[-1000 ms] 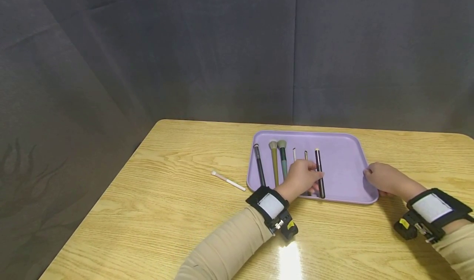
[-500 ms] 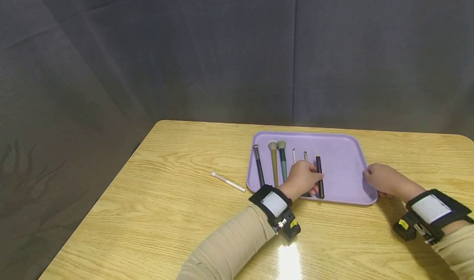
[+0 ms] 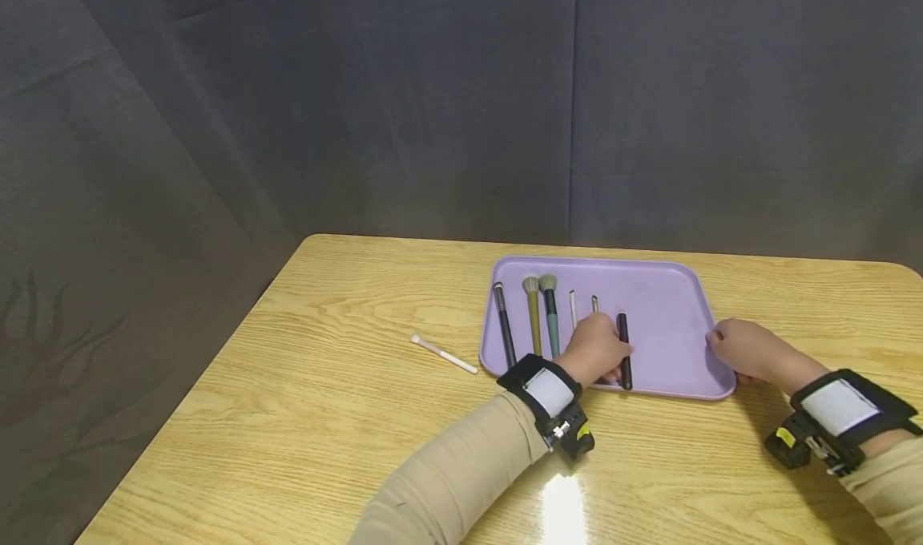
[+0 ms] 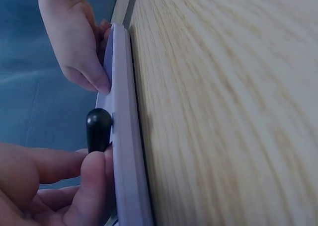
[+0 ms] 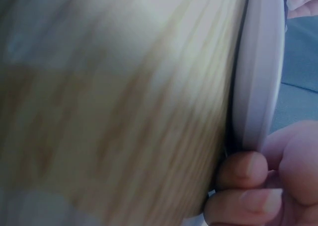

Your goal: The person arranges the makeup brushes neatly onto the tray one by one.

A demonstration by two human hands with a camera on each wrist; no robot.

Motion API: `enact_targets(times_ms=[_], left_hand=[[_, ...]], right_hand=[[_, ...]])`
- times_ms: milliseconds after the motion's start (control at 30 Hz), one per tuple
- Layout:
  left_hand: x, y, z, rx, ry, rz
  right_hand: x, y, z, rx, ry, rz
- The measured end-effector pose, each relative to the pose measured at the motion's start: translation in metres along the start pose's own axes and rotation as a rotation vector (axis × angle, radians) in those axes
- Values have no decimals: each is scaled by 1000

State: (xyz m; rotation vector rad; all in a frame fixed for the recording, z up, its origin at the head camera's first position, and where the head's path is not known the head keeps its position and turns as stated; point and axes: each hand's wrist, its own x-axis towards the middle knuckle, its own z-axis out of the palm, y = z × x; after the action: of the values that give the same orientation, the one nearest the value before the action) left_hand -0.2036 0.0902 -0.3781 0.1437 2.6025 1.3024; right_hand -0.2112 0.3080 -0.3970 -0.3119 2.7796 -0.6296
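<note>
My left hand [image 3: 595, 346] pinches a dark-handled makeup brush [image 3: 624, 369] over the right-of-middle part of a lilac tray [image 3: 671, 320]. In the left wrist view the rounded black handle end [image 4: 98, 127] shows between thumb and fingers, at the tray's front rim. Thumb above and fingers below, my right hand [image 3: 750, 348] grips the tray's right edge; its curled fingers [image 5: 243, 170] show in the right wrist view. Left of the held brush lie a black brush [image 3: 506, 329], an olive brush [image 3: 534, 316], a green brush [image 3: 551, 312] and two slim brushes, partly hidden by my left hand.
A small white-handled brush [image 3: 443, 353] lies on the wooden table [image 3: 310, 417], left of the tray. A dark cloth [image 3: 433, 112] hangs behind the table's back edge.
The held brush's head end has come down and nearer to me, while its handle end stays near the front rim. My left wrist has shifted slightly right. The right hand stays put.
</note>
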Motion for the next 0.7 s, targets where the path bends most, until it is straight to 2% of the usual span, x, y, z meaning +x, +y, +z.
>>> enact_targets(times_ms=[100,267,500,700], left_hand=[[1,2,2,64,9,-7],[2,6,4,95,12,-16],[3,7,4,214,16,33],[3,8,5,329,31,44]], right_hand=[[0,0,-1,-5,-3,-4],[-1,0,-2,-10,-15,10],[-1,0,-1,-13,-15,8],[-2,-1,-2,-10,-22,11]])
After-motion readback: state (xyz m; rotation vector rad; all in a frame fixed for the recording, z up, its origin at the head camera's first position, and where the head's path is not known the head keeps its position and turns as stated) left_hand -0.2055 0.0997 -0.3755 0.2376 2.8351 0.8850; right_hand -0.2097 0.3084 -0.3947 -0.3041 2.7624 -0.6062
